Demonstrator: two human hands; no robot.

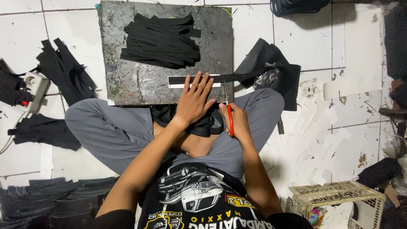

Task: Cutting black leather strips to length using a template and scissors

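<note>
The black strip point(237, 77) lies along the near edge of the dark cutting board point(127, 80), running from under the left hand out past the board's right edge toward a folded black sheet point(271, 63); a white template point(180, 81) lies with it, just beside the fingertips; the left hand point(194, 101) lies flat with fingers spread, pressing strip and template down near the board's near edge, its grip released, grasping nothing; the right hand point(237, 123) sits just off the board's near right corner, its grip clenched around a red-handled knife point(229, 114), whose thin blade points up toward the strip and reaches the board's near edge; whether the blade tip touches the strip I cannot tell; the board rests on a white tiled floor point(309, 38), just beyond the crossed legs in grey trousers point(110, 127); a pile of cut black strips point(163, 40) sits at the board's far edge, roughly centred; more black pieces point(68, 70) lie on the floor off the board's left side, near a white power strip point(36, 87); a stack of black bands point(51, 199) lies at the near left of the floor; a pale plastic crate point(339, 195) stands at the near right; white offcuts point(313, 127) are scattered on the tiles right of the knee.
</note>
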